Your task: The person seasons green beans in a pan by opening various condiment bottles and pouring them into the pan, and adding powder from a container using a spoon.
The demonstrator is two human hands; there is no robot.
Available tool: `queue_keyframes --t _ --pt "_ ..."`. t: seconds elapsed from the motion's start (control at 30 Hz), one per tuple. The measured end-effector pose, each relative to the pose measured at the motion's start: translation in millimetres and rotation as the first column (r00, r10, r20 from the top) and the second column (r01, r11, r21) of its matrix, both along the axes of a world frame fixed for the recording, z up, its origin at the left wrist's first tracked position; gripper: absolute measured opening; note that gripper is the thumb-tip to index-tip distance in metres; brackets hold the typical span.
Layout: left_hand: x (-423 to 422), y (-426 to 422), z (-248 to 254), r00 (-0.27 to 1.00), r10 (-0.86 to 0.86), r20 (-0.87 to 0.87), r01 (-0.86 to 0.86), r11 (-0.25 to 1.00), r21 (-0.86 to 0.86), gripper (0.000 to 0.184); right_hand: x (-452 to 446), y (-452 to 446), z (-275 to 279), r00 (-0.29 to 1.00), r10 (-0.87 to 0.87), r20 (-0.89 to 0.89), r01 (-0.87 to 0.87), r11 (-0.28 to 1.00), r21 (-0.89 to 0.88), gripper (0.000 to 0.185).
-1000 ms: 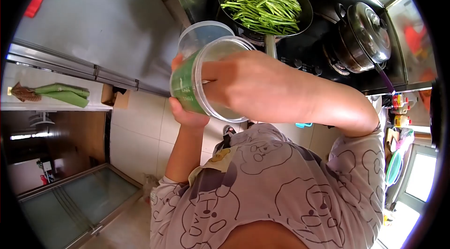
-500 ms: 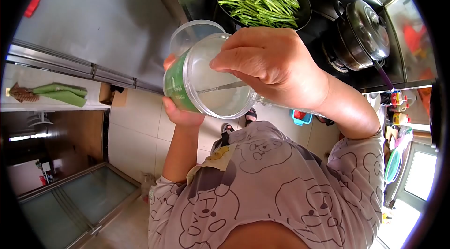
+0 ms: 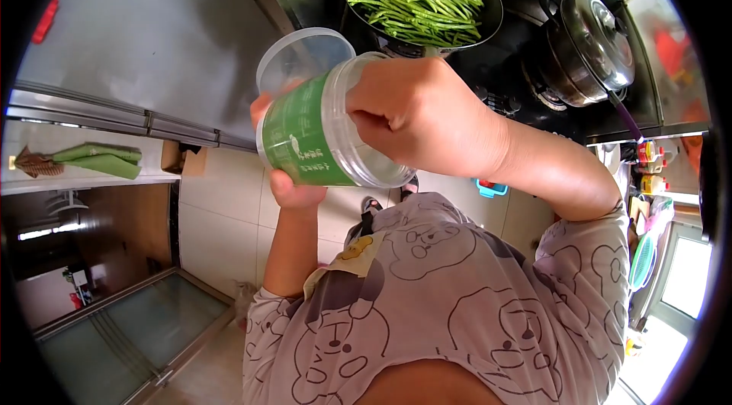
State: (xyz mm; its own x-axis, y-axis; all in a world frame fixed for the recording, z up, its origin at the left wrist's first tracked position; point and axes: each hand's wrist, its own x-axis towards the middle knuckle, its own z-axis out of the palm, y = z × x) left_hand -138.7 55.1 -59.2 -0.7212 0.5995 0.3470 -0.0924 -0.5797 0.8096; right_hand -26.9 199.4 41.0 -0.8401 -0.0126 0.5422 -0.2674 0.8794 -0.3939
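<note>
My left hand (image 3: 286,190) is wrapped round a clear plastic jar with a green label (image 3: 305,134), tilted with its mouth to the right. A translucent round lid (image 3: 301,51) shows behind the jar, by the left fingertips; whether they grip it I cannot tell. My right hand (image 3: 404,115) is closed at the jar's mouth, its fingers partly inside. A thin metal utensil showed under this hand a moment ago; the hand and jar now hide it. Beyond them, a dark wok (image 3: 497,20) holds cut green beans (image 3: 423,1).
A lidded steel pot (image 3: 587,47) with a purple-handled utensil (image 3: 627,117) stands on the stove at right. A grey counter (image 3: 145,32) lies at left. Bottles (image 3: 650,165) stand at far right. A blue basin (image 3: 492,188) is on the floor.
The jar has tipped so more of its green label shows. My right hand has turned over and moved across the jar's mouth, covering the metal utensil.
</note>
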Motion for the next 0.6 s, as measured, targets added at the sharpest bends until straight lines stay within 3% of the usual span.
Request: queue_keyframes --t 0.07,0.1,0.17,0.2,0.27,0.3,0.37,0.4,0.47,0.6 --pt "0 -2 2 0.999 0.025 -0.029 -0.025 0.999 -0.024 0.105 -1 0 0 0.994 -0.036 0.104 0.055 0.981 -0.188 0.01" --pt "-2 -1 -2 0.999 0.023 -0.028 -0.024 0.999 -0.025 0.105 -2 -2 1 0.994 -0.038 0.106 0.057 0.98 -0.189 0.01" --pt "-6 1 -13 0.962 0.098 -0.255 -0.103 0.995 -0.009 0.101 -4 -4 4 0.936 -0.034 0.349 0.222 0.828 -0.515 0.013" --pt "-5 2 -15 0.962 0.096 -0.254 -0.102 0.995 -0.01 0.101 -4 -3 5 0.936 -0.036 0.35 0.224 0.827 -0.515 0.013" --pt "-3 3 -18 0.966 0.109 -0.236 -0.111 0.994 0.006 0.101 -5 -2 7 0.861 0.027 0.509 0.379 0.634 -0.674 0.014" --pt "-4 3 -21 0.966 0.108 -0.234 -0.11 0.994 0.006 0.101 -5 -1 8 0.86 0.026 0.51 0.38 0.633 -0.674 0.014" --pt "-6 2 -27 0.956 0.121 -0.266 -0.123 0.992 0.012 0.101 -7 2 9 0.822 0.083 0.563 0.468 0.467 -0.751 0.013" --pt "-6 2 -28 0.957 0.121 -0.265 -0.122 0.992 0.012 0.101 -8 4 7 0.821 0.082 0.564 0.468 0.467 -0.75 0.013" --pt "-4 3 -29 0.953 0.132 -0.272 -0.138 0.99 -0.005 0.102 -10 7 1 0.828 0.117 0.548 0.482 0.348 -0.804 0.014" --pt "-3 7 -30 0.968 0.123 -0.221 -0.125 0.992 0.004 0.103 -8 12 -3 0.818 0.137 0.558 0.511 0.27 -0.816 0.015"
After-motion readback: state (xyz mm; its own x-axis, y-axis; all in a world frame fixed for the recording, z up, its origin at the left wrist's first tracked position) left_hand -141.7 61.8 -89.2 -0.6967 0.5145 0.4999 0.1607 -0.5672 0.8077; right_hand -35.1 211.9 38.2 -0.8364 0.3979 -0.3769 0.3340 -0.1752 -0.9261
